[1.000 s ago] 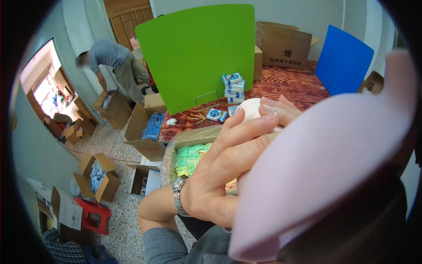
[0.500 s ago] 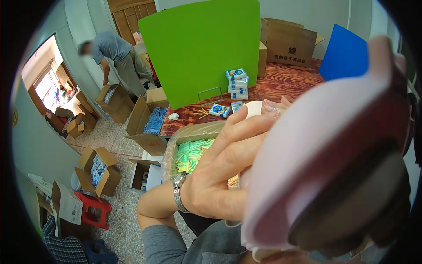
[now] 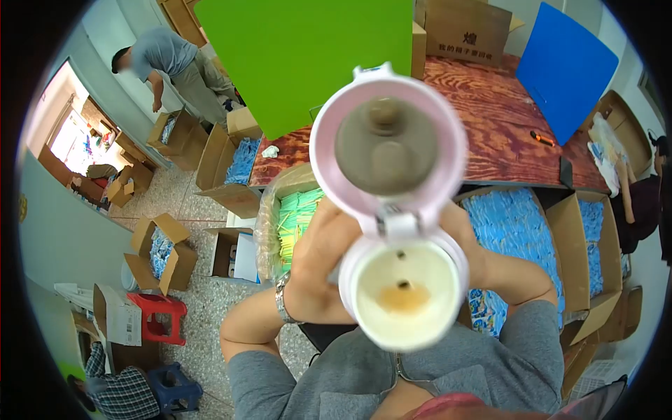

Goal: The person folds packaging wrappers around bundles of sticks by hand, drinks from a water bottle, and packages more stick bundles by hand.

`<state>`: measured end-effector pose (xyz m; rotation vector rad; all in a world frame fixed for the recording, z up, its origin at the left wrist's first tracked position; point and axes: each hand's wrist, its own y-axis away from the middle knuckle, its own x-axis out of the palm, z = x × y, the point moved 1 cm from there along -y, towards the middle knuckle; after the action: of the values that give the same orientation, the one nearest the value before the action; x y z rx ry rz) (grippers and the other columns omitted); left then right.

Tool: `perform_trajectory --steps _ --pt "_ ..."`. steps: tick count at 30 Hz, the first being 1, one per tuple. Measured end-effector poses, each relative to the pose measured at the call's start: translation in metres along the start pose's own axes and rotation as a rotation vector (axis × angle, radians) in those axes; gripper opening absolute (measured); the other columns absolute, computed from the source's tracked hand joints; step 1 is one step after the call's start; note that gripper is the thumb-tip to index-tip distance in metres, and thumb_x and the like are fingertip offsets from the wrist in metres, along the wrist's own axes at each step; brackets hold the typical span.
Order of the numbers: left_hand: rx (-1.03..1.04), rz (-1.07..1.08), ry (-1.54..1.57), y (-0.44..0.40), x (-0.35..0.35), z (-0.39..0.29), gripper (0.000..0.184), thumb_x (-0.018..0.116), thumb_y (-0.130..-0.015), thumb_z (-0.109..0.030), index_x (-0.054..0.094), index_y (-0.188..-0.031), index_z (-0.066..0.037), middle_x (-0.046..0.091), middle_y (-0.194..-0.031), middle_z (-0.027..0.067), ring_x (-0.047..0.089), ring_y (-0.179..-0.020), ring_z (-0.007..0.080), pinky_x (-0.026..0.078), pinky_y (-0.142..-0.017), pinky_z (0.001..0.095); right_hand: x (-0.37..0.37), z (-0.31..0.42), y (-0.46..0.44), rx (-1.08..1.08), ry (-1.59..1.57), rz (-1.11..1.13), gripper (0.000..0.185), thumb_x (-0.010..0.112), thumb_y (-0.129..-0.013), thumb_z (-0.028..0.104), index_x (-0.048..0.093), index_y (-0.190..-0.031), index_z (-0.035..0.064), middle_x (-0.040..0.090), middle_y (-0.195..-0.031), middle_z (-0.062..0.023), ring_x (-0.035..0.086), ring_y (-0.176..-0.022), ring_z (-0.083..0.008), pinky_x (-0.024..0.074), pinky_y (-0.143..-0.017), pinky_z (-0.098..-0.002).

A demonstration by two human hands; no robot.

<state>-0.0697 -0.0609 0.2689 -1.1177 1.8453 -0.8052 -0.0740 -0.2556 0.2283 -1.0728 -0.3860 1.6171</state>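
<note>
A pink and white flip-lid drinking bottle (image 3: 439,336) is held up close in front of me, its lid (image 3: 456,133) tipped back with a grey-brown seal inside. The cream drinking cup of its top faces me, with a little brownish liquid and small holes. On one side my left hand (image 3: 315,269), with a metal watch at the wrist, wraps round the bottle. From the other side my right hand (image 3: 465,241) closes on it, its fingers mostly hidden behind the lid and body.
Behind the bottle is a red wood-grain table (image 3: 483,133) with a green board (image 3: 308,56), a blue board (image 3: 563,70) and an orange-black tool (image 3: 542,138). Cartons of blue packets (image 3: 507,231) and a lined box of coloured sticks (image 3: 294,220) flank me. A person (image 3: 164,63) bends over a carton.
The bottle has come down and away from my face, from the right to the centre. Its open top now faces me, and my right hand has come into clearer view.
</note>
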Motion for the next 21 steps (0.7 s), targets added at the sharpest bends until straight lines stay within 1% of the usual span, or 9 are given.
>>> perform_trajectory --steps 4,5,8,9,12,13,16,20,21 --pt "-0.378 -0.025 0.037 0.038 0.006 0.026 0.089 0.09 -0.061 -0.022 0.044 -0.133 0.003 0.055 -0.12 0.0197 0.058 -0.109 0.0316 0.046 -0.093 0.0401 0.017 -0.017 0.009 -0.07 0.069 0.033 0.104 0.085 -0.067 0.025 0.024 -0.146 -0.0026 0.057 -0.12 -0.0212 0.061 -0.096 -0.0376 0.0488 -0.082 -0.0444" --pt "-0.348 0.061 -0.089 0.039 0.005 0.03 0.095 0.09 -0.061 -0.023 0.038 -0.137 0.004 0.054 -0.123 0.0193 0.056 -0.113 0.0304 0.045 -0.096 0.0396 0.022 -0.028 0.016 -0.042 0.06 0.056 0.107 0.083 -0.068 0.025 0.019 -0.149 -0.0004 0.053 -0.127 -0.0232 0.059 -0.105 -0.0402 0.0479 -0.089 -0.0455" --pt "-0.552 -0.033 -0.043 0.071 0.021 0.054 0.097 0.089 -0.062 -0.023 0.035 -0.138 0.004 0.053 -0.126 0.019 0.054 -0.119 0.03 0.042 -0.101 0.0398 0.04 -0.056 0.039 0.139 -0.048 0.135 0.108 0.082 -0.069 0.024 0.015 -0.151 0.0027 0.05 -0.133 -0.0239 0.056 -0.115 -0.04 0.045 -0.098 -0.045" --pt "-0.585 -0.045 -0.011 0.082 0.026 0.064 0.098 0.088 -0.063 -0.023 0.033 -0.139 0.005 0.052 -0.128 0.019 0.053 -0.121 0.0294 0.042 -0.103 0.0395 0.046 -0.064 0.046 0.217 -0.087 0.176 0.109 0.08 -0.069 0.024 0.013 -0.152 0.0048 0.047 -0.137 -0.0243 0.052 -0.124 -0.0388 0.0421 -0.103 -0.0429" --pt "-0.702 -0.076 0.097 0.094 0.035 0.078 0.097 0.087 -0.065 -0.025 0.033 -0.139 0.005 0.053 -0.127 0.019 0.055 -0.118 0.028 0.043 -0.101 0.0383 0.055 -0.077 0.058 0.345 -0.198 0.207 0.109 0.08 -0.067 0.023 0.013 -0.152 0.0048 0.048 -0.137 -0.0238 0.05 -0.125 -0.0386 0.0422 -0.103 -0.0424" --pt "-0.681 -0.061 0.081 0.095 0.035 0.083 0.096 0.086 -0.066 -0.027 0.033 -0.14 0.004 0.054 -0.126 0.0187 0.057 -0.117 0.0266 0.044 -0.1 0.0367 0.056 -0.082 0.06 0.379 -0.21 0.238 0.111 0.081 -0.066 0.022 0.012 -0.152 0.0038 0.048 -0.138 -0.0238 0.05 -0.126 -0.0377 0.0417 -0.103 -0.0421" --pt "-0.702 0.091 0.024 0.091 0.028 0.089 0.107 0.09 -0.063 -0.024 0.025 -0.144 0.002 0.048 -0.135 0.0135 0.049 -0.125 0.0226 0.039 -0.105 0.0364 0.056 -0.093 0.06 0.381 -0.211 0.262 0.113 0.081 -0.065 0.021 0.011 -0.152 0.0032 0.047 -0.138 -0.0243 0.05 -0.127 -0.0374 0.0409 -0.104 -0.0421" --pt "-0.724 0.101 0.447 0.072 0.017 0.102 0.114 0.092 -0.061 -0.025 0.021 -0.146 0.003 0.043 -0.139 0.0123 0.044 -0.13 0.0221 0.035 -0.108 0.0357 0.055 -0.098 0.052 0.318 -0.097 0.258 0.118 0.085 -0.066 0.027 0.009 -0.152 0.0019 0.047 -0.138 -0.0246 0.051 -0.126 -0.0369 0.0412 -0.104 -0.0412" --pt "-0.734 0.097 0.477 0.072 0.015 0.105 0.121 0.094 -0.058 -0.025 0.018 -0.148 0.002 0.041 -0.141 0.0126 0.04 -0.132 0.021 0.032 -0.11 0.0352 0.055 -0.1 0.05 0.302 -0.077 0.261 0.119 0.086 -0.066 0.028 0.008 -0.152 0.0018 0.047 -0.138 -0.0245 0.051 -0.126 -0.0366 0.0416 -0.104 -0.0412"
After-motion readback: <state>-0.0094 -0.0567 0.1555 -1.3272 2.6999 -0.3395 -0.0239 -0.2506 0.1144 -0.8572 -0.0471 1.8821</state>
